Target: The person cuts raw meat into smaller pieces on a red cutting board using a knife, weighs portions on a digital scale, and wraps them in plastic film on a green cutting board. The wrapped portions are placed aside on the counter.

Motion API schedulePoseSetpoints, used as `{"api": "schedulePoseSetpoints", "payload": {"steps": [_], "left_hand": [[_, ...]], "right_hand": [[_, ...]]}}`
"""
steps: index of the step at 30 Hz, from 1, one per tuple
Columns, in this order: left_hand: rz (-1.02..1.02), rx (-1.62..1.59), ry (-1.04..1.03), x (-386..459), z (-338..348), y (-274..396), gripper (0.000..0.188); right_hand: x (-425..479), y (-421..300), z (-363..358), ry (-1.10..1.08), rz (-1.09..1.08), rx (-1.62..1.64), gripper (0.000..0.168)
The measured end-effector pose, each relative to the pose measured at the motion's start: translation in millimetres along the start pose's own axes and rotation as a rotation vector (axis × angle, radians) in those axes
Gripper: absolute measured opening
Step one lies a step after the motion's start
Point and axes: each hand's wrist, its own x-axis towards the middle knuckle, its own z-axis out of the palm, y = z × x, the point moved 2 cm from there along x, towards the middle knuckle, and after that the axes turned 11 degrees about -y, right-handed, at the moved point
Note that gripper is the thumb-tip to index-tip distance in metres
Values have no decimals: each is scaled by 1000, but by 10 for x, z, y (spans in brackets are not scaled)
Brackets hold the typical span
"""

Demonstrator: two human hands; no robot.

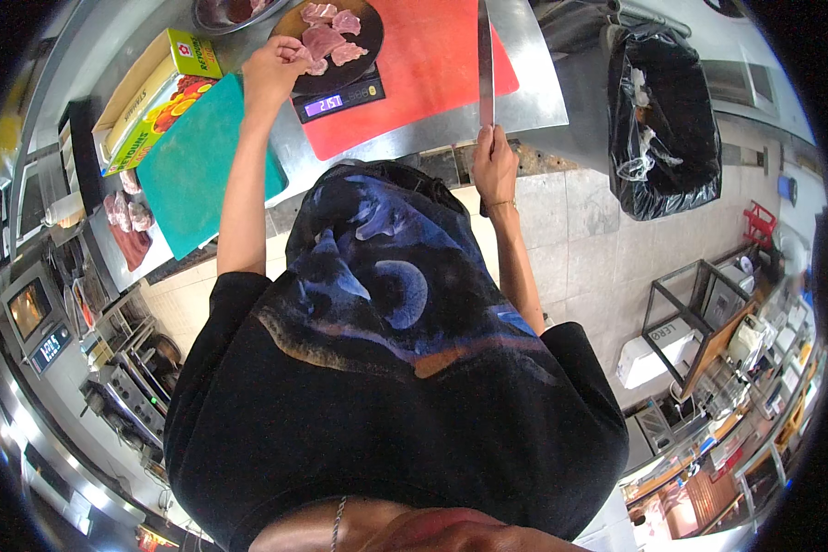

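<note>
My left hand (276, 65) pinches a small piece of raw meat (315, 65) at the near left edge of a dark round plate (369, 31). Several other raw meat pieces (323, 41) lie on that plate, which rests on a digital kitchen scale (341, 96) with a lit display. Under part of the scale lies a red cutting board (414, 83). My right hand (495, 162) is closed around the handle of a long-bladed knife (486, 69); its blade points away from me, over the board's right part.
A green cutting board (207, 165) lies left, beside an open cling film box (159, 103). More raw meat (127, 221) is at the far left. A metal bowl (238, 24) stands beyond the plate. A bin with a black liner (662, 138) stands right of the steel table (538, 90).
</note>
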Motion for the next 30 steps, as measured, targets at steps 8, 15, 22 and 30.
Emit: {"api": "schedulePoseSetpoints", "payload": {"steps": [8, 15, 22, 30], "left_hand": [[264, -189, 4, 7, -131, 1045, 27], [271, -239, 85, 13, -60, 1486, 27], [281, -346, 129, 80, -279, 1096, 29], [72, -348, 136, 14, -501, 1103, 30]], "right_hand": [[-22, 2, -72, -3, 55, 9, 34], [-17, -8, -88, 16, 32, -34, 35], [-20, -29, -59, -47, 89, 10, 36], [-49, 117, -4, -35, 69, -2, 36]]}}
